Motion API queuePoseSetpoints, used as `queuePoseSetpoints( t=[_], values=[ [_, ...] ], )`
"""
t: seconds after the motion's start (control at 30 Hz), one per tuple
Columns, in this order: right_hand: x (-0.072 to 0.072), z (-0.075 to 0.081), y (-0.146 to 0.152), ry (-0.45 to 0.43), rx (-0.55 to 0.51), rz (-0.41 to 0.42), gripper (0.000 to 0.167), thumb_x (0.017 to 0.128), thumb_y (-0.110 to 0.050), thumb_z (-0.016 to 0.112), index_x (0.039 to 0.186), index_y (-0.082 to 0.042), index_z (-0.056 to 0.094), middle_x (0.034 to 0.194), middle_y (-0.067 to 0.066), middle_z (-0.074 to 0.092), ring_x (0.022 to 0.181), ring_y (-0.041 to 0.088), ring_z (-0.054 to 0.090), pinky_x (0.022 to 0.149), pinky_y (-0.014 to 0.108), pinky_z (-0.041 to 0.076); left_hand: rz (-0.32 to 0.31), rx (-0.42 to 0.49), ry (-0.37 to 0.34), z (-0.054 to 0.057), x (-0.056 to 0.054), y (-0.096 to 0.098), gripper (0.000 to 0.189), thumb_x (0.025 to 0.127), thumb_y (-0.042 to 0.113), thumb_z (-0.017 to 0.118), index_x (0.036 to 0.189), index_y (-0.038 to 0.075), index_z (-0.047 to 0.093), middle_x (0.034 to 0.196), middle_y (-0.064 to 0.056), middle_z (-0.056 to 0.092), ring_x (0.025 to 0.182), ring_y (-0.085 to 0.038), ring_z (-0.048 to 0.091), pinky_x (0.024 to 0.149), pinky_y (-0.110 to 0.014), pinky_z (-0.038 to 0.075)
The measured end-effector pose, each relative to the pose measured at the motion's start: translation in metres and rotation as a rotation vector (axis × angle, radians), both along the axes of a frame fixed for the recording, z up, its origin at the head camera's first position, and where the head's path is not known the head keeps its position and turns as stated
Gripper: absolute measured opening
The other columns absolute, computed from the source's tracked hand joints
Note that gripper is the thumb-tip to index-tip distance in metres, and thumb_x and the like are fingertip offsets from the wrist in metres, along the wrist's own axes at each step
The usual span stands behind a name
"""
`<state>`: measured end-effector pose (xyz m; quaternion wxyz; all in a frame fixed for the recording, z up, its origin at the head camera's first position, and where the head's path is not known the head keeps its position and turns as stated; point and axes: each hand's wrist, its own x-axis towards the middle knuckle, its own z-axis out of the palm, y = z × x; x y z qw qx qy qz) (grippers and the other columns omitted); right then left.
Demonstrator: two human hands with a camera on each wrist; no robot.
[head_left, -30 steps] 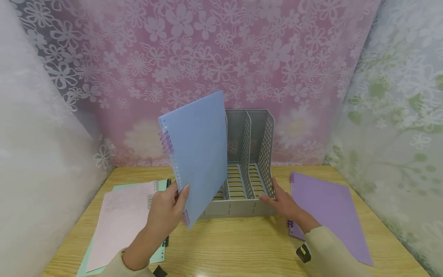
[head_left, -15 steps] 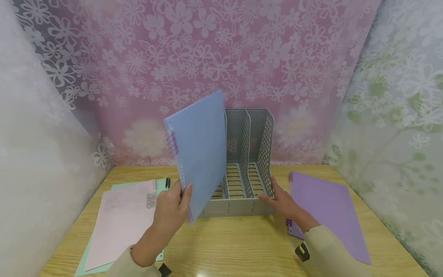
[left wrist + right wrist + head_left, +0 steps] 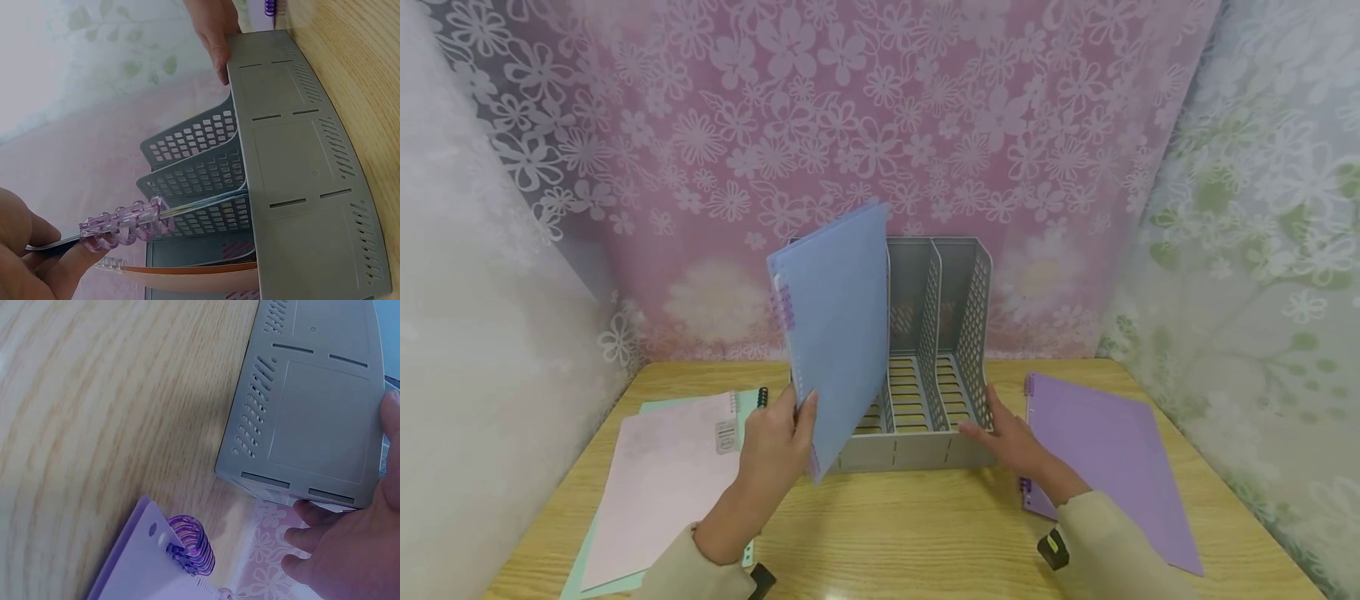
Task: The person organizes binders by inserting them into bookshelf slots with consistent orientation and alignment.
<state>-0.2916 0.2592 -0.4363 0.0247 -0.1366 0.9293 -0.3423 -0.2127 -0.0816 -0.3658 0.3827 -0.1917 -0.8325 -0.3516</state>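
A blue ring-bound notebook (image 3: pixel 838 333) stands upright and tilted in my left hand (image 3: pixel 773 446), the thumb on its front cover near the spine. Its clear purple rings (image 3: pixel 125 226) face me in the left wrist view. The notebook's far part is over or inside the left portion of a grey file rack (image 3: pixel 921 452); which compartment cannot be told. My right hand (image 3: pixel 1018 442) holds the rack's front right corner, thumb over the rim and fingers along the outer side. An orange notebook (image 3: pixel 194 279) stands in the rack, hidden behind the blue one in the head view.
On the left of the wooden table (image 3: pixel 895 533), a pink notebook (image 3: pixel 662 483) lies over a mint green one (image 3: pixel 748 404). A purple notebook (image 3: pixel 1112 467) lies to the right, partly under my right forearm. A flowered curtain (image 3: pixel 880 125) hangs behind the rack.
My left hand has carried the blue notebook slightly right, towards the rack, and turned it more edge-on. My right hand stays on the rack's corner.
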Motion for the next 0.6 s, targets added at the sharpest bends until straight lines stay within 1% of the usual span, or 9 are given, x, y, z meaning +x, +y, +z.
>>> queuePoseSetpoints(
  t=[0.1, 0.2, 0.27, 0.33, 0.37, 0.43, 0.53, 0.6],
  values=[
    [-0.001, -0.001, 0.001, -0.001, 0.000, 0.001, 0.093, 0.099, -0.047, 0.050, 0.152, 0.001, -0.010, 0.158, 0.028, 0.002, 0.141, 0.047, 0.017, 0.112, 0.061, 0.019, -0.001, 0.008, -0.006, 0.000, -0.002, 0.002, 0.012, 0.094, 0.001, 0.060, 0.100, -0.010, 0.062, 0.081, -0.024, 0.071, 0.063, -0.032, 0.071, 0.044, -0.031, 0.054],
    [-0.001, 0.000, 0.001, -0.004, 0.003, 0.000, 0.094, 0.099, -0.049, 0.050, 0.153, 0.000, -0.010, 0.158, 0.028, 0.002, 0.140, 0.048, 0.018, 0.112, 0.061, 0.020, 0.010, 0.017, -0.024, 0.000, -0.005, 0.005, 0.011, 0.094, 0.002, 0.060, 0.097, -0.009, 0.061, 0.075, -0.021, 0.070, 0.056, -0.026, 0.069, 0.041, -0.024, 0.050],
    [0.000, 0.000, 0.000, -0.003, 0.002, -0.002, 0.093, 0.099, -0.047, 0.050, 0.152, 0.001, -0.010, 0.158, 0.028, 0.002, 0.140, 0.048, 0.018, 0.112, 0.061, 0.020, 0.011, 0.027, -0.045, 0.000, -0.005, 0.007, 0.010, 0.095, 0.002, 0.059, 0.090, -0.007, 0.060, 0.062, -0.015, 0.065, 0.045, -0.017, 0.061, 0.036, -0.019, 0.041],
    [0.000, 0.000, 0.000, 0.000, 0.001, -0.003, 0.093, 0.099, -0.046, 0.051, 0.152, 0.001, -0.010, 0.157, 0.028, 0.002, 0.140, 0.048, 0.017, 0.112, 0.061, 0.019, 0.011, 0.036, -0.065, 0.001, -0.006, 0.010, 0.011, 0.095, 0.003, 0.058, 0.088, -0.006, 0.060, 0.054, -0.008, 0.058, 0.041, -0.009, 0.049, 0.036, -0.017, 0.033],
    [0.000, 0.000, 0.000, 0.001, -0.004, -0.003, 0.093, 0.099, -0.046, 0.051, 0.152, 0.001, -0.009, 0.157, 0.028, 0.002, 0.141, 0.048, 0.017, 0.112, 0.061, 0.019, 0.009, 0.042, -0.074, 0.001, -0.007, 0.012, 0.011, 0.095, 0.003, 0.058, 0.088, -0.006, 0.060, 0.053, -0.006, 0.056, 0.041, -0.006, 0.043, 0.036, -0.017, 0.031],
    [0.000, 0.000, 0.000, 0.006, -0.011, -0.004, 0.093, 0.099, -0.046, 0.051, 0.152, 0.002, -0.009, 0.157, 0.028, 0.002, 0.141, 0.047, 0.016, 0.113, 0.060, 0.018, 0.010, 0.050, -0.086, 0.001, -0.008, 0.015, 0.011, 0.095, 0.004, 0.059, 0.090, -0.005, 0.061, 0.051, -0.004, 0.052, 0.041, -0.003, 0.036, 0.036, -0.017, 0.029],
    [0.000, -0.001, -0.001, 0.012, -0.019, -0.001, 0.095, 0.098, -0.049, 0.051, 0.152, 0.002, -0.008, 0.157, 0.028, 0.002, 0.141, 0.047, 0.015, 0.113, 0.060, 0.018, 0.010, 0.059, -0.083, 0.002, -0.011, 0.018, 0.012, 0.096, 0.006, 0.059, 0.096, -0.005, 0.062, 0.054, -0.003, 0.055, 0.043, -0.001, 0.036, 0.036, -0.017, 0.031],
    [0.000, -0.002, -0.001, 0.012, -0.025, 0.003, 0.095, 0.098, -0.049, 0.051, 0.152, 0.002, -0.008, 0.157, 0.028, 0.002, 0.142, 0.047, 0.014, 0.113, 0.060, 0.017, 0.004, 0.063, -0.083, 0.001, -0.012, 0.019, 0.012, 0.096, 0.006, 0.059, 0.090, -0.004, 0.060, 0.052, -0.003, 0.050, 0.043, -0.001, 0.034, 0.036, -0.018, 0.030]
  ],
)
